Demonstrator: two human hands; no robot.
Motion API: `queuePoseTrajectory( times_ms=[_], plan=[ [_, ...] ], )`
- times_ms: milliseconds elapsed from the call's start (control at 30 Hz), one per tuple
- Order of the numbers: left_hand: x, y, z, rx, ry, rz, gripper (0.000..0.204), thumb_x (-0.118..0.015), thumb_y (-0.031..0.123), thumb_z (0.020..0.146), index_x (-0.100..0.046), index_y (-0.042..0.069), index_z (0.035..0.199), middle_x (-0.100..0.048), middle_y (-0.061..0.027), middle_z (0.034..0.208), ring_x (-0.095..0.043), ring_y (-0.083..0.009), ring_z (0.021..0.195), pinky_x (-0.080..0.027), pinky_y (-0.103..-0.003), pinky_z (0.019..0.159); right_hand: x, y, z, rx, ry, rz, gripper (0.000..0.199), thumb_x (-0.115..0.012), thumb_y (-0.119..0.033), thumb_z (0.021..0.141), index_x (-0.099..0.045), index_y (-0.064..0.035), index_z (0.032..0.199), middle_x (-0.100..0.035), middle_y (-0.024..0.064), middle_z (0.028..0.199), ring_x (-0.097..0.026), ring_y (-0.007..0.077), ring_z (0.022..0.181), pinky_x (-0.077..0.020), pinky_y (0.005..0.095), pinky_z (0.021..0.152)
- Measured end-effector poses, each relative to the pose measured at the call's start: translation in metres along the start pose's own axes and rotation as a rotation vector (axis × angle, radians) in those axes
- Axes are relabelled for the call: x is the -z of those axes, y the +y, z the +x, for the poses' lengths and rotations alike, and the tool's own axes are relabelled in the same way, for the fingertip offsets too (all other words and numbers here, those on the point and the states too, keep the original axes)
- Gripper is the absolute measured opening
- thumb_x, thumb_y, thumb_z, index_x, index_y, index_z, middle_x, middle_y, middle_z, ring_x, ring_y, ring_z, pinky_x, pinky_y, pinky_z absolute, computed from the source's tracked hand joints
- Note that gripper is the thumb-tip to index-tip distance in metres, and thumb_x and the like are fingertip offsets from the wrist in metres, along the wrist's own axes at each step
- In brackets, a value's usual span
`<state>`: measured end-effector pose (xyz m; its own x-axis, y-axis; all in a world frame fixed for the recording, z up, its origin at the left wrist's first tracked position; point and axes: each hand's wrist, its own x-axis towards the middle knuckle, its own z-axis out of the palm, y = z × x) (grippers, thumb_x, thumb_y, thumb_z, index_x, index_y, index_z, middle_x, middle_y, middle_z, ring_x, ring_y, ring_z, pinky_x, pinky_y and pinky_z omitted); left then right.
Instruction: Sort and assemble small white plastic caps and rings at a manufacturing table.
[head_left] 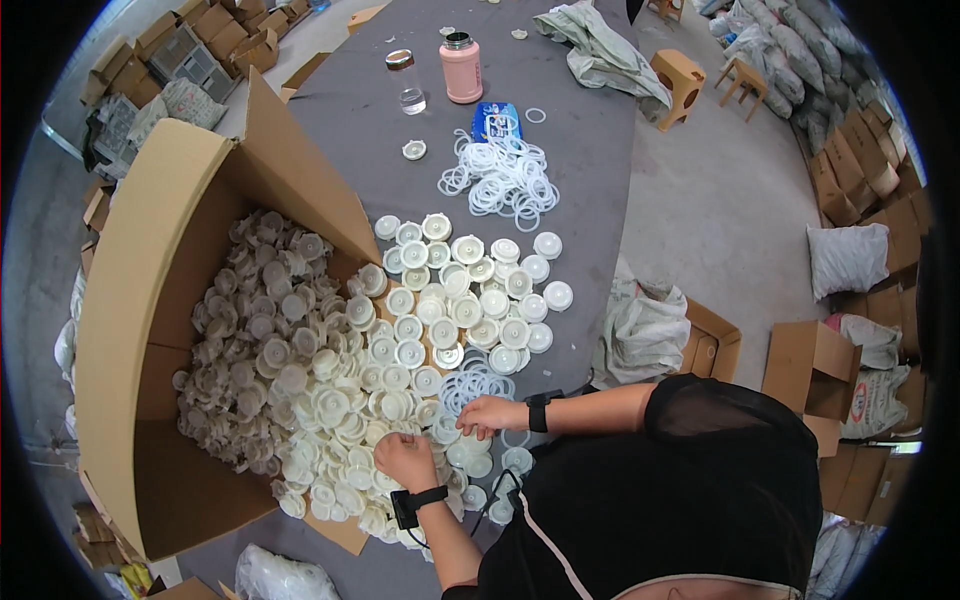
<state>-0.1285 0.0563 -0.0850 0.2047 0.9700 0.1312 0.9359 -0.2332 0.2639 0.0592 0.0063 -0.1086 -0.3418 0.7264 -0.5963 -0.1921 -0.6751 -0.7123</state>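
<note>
White plastic caps [330,405] spill from a large cardboard box [160,300] lying on its side, onto the grey-covered table. My left hand [405,460] is at the near part of this heap, its fingers curled in among the caps. Whatever they hold is hidden. Just to its right and a little farther off is my right hand [492,415], thumb and fingers drawn together beside a small pile of translucent white rings [472,385]. What is between those fingertips is too small to make out. Beyond, many round caps [465,310] lie face up, spread over the table.
Farther back lie a larger pile of white rings [500,180], a blue packet [497,122], a pink flask [461,70] and a clear bottle [408,85]. A grey cloth [600,50] drapes the far right corner. Stools [678,85] and open cartons [810,365] stand on the floor.
</note>
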Motion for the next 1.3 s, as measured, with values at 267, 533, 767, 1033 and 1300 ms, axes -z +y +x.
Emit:
queuePoseTrajectory(
  times_ms=[267, 533, 767, 1033, 1300],
  plan=[
    [0.004, 0.007, 0.002, -0.067, 0.027, -0.061, 0.026, -0.064, 0.012, 0.055, -0.052, 0.004, 0.078, -0.049, -0.0130, 0.089, -0.047, -0.0305, 0.086, -0.034, -0.040, 0.079, -0.001, -0.009, 0.009, -0.020, -0.032, 0.052, 0.028, -0.044, -0.026, 0.081, -0.056, -0.0057, 0.096, -0.059, 0.0029, 0.083, -0.053, 0.0092, 0.059, -0.0418, 0.0206, 0.052],
    [0.023, -0.004, 0.007, 0.076, 0.124, -0.227, 0.019, -0.061, 0.008, 0.060, -0.053, 0.001, 0.075, -0.054, -0.0135, 0.085, -0.051, -0.0263, 0.077, -0.041, -0.035, 0.070, -0.007, -0.014, 0.014, -0.016, -0.033, 0.075, 0.031, -0.048, -0.025, 0.081, -0.050, -0.0068, 0.105, -0.057, 0.0025, 0.087, -0.054, 0.0096, 0.063, -0.0421, 0.0211, 0.054],
    [-0.008, 0.027, 0.004, 0.464, -0.320, -1.273, 0.014, -0.058, 0.009, 0.076, -0.057, -0.002, 0.084, -0.056, -0.0039, 0.072, -0.050, -0.0082, 0.062, -0.041, -0.020, 0.058, -0.007, -0.019, 0.006, 0.099, 0.079, 0.339, 0.027, -0.055, -0.021, 0.078, -0.048, -0.0046, 0.097, -0.053, 0.0013, 0.075, -0.051, 0.0062, 0.059, -0.0391, 0.0181, 0.048],
    [-0.067, 0.069, 0.028, -0.151, -0.205, -0.234, 0.017, -0.059, 0.013, 0.071, -0.060, 0.002, 0.082, -0.054, -0.0118, 0.078, -0.053, -0.0221, 0.062, -0.043, -0.030, 0.061, 0.039, 0.006, -0.032, 0.218, 0.421, 0.236, 0.035, -0.057, -0.021, 0.077, -0.047, 0.0020, 0.102, -0.051, 0.0008, 0.069, -0.047, 0.0071, 0.051, -0.0370, 0.0193, 0.045],
    [-0.061, 0.061, 0.019, 0.245, -0.292, -0.916, 0.009, -0.066, 0.007, 0.067, -0.060, 0.001, 0.072, -0.055, -0.0046, 0.069, -0.051, -0.0124, 0.054, -0.041, -0.022, 0.050, 0.043, 0.017, -0.045, 0.086, 0.380, 0.336, 0.036, -0.050, -0.034, 0.082, -0.046, -0.0054, 0.102, -0.050, -0.0010, 0.068, -0.047, 0.0059, 0.053, -0.0366, 0.0185, 0.045]
  ],
)
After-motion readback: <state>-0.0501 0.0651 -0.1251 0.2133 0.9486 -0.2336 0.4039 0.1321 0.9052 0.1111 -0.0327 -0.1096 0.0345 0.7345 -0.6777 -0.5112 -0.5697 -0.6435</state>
